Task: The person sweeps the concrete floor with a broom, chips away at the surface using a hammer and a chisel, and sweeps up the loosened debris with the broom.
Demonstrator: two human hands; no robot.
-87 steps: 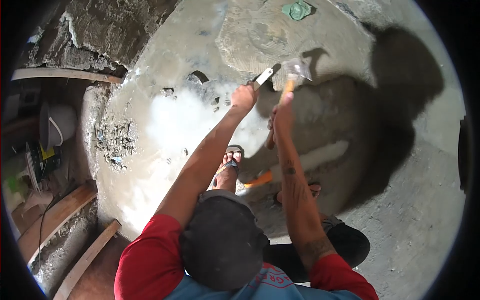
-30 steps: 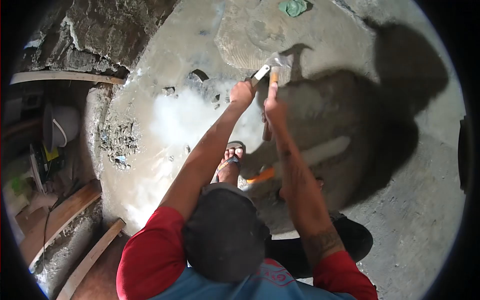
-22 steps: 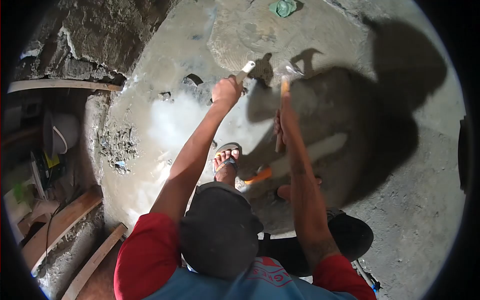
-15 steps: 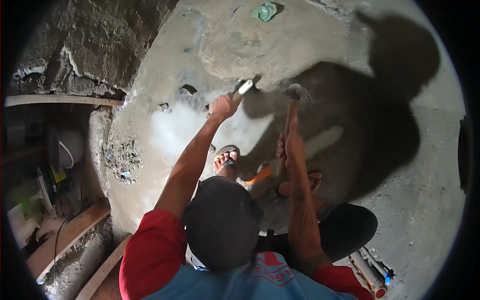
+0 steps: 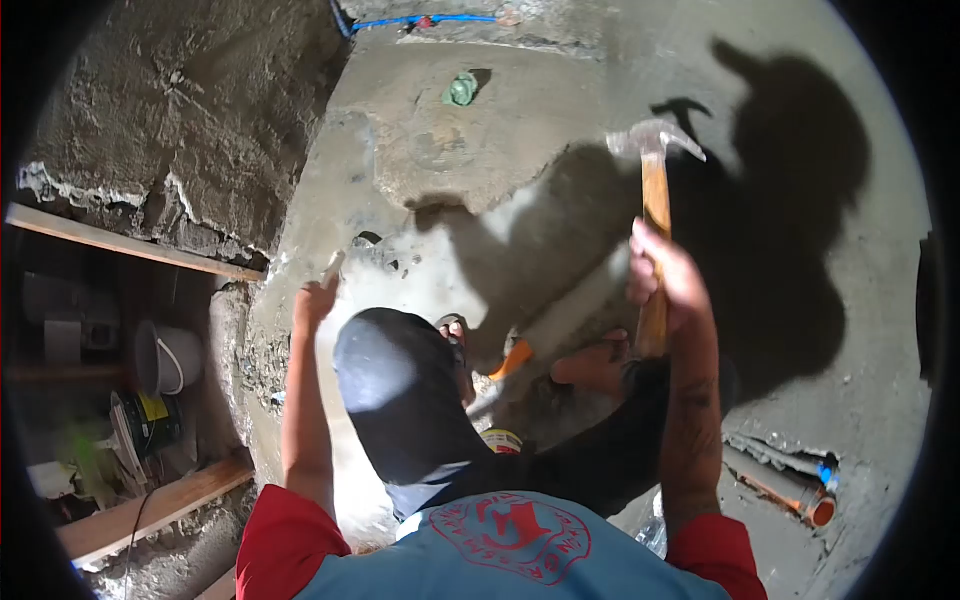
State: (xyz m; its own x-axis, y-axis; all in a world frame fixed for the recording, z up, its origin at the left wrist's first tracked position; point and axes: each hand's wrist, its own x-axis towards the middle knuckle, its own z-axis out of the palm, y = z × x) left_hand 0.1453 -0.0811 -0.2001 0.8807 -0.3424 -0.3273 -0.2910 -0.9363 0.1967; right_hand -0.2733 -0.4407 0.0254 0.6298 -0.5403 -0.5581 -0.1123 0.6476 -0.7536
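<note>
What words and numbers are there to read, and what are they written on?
Blue shirt: curved red letters around a badge, too blurred to quote for sure.
Dark container: any print on its yellow label is too small and blurred.
Round label between the legs: too small to read.
Hammer: no writing shows.

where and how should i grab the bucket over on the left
Probably best by its thin pale handle, coming from the bucket's right, the side nearer the person. The handle loops across that side, while the smooth, rounded wall gives fingers little to hook onto.
</note>
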